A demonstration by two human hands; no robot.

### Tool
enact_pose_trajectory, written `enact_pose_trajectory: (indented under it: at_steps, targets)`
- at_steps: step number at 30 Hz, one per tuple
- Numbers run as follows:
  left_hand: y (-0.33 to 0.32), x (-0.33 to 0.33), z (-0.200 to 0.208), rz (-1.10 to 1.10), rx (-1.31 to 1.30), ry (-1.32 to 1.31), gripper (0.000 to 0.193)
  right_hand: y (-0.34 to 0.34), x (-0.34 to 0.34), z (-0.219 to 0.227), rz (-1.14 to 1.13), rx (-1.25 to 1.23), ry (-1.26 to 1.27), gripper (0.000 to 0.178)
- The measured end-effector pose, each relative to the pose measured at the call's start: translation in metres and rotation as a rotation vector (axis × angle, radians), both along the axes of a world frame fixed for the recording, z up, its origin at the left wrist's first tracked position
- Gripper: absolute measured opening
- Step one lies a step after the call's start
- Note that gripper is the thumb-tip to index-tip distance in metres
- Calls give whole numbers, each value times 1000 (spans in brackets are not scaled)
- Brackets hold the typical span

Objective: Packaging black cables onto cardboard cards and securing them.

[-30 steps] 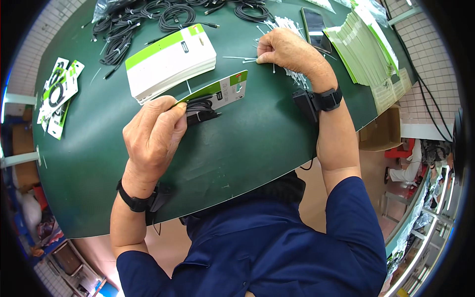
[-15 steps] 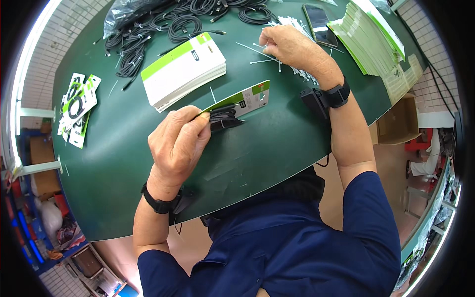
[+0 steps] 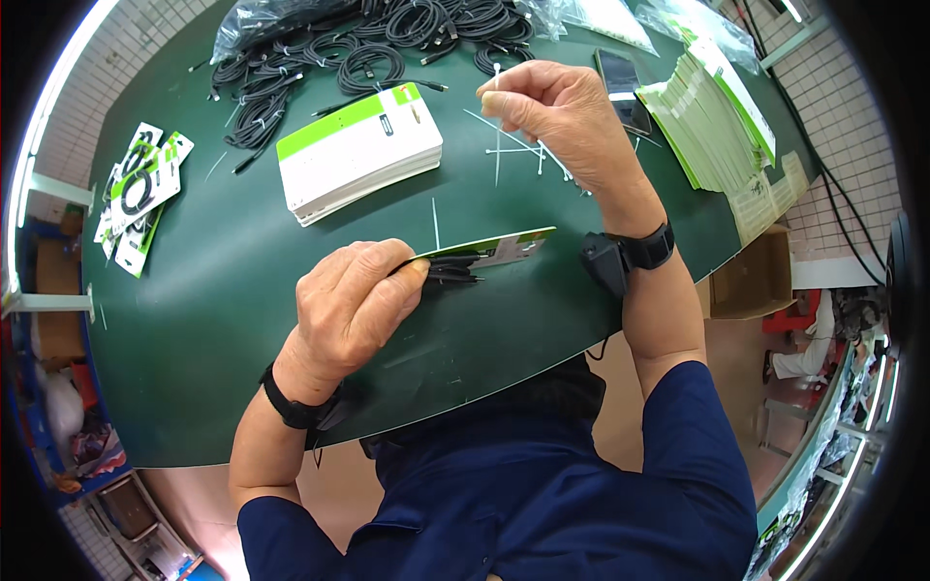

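My left hand (image 3: 354, 300) is closed on a green-and-white packaging card (image 3: 520, 248), tilted nearly edge-on, with a coiled black cable (image 3: 451, 269) against its near side. A thin white cable tie (image 3: 435, 223) sticks out from the card's far side. Above the table, my right hand (image 3: 576, 126) pinches another cable tie (image 3: 498, 163), which hangs upright between thumb and fingers. Loose white ties (image 3: 540, 160) lie scattered under and beside that hand, partly hidden by it.
A stack of white-and-green cards (image 3: 358, 155) lies mid-table. Black cables (image 3: 373, 63) are heaped behind it, finished carded cables (image 3: 140, 194) at far left. On the right are a phone (image 3: 621, 85), a fanned card stack (image 3: 702, 121) and, below table level, a cardboard box (image 3: 751, 281).
My right hand has lifted from the pile of ties with one tie pinched in it. My left hand has brought the card slightly nearer and tilted it more edge-on.
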State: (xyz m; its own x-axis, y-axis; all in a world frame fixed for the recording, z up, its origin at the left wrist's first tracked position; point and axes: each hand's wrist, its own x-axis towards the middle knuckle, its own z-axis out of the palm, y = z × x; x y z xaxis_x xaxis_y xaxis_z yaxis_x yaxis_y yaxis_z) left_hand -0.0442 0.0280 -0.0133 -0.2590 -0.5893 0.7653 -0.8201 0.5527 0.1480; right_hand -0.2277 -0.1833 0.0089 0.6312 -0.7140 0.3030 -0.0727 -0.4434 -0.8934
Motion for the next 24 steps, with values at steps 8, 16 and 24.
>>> enact_pose_trajectory:
  at_steps: [8,16,24]
  targets:
    - [3,1,2,-51,58,-7,28,14,12,-5,246,547,-46,19]
    - [5,2,-3,-44,86,-24,28,19,15,-14,311,559,40,20]
    - [3,2,-8,-39,13,-18,18,25,20,-14,284,326,82,19]
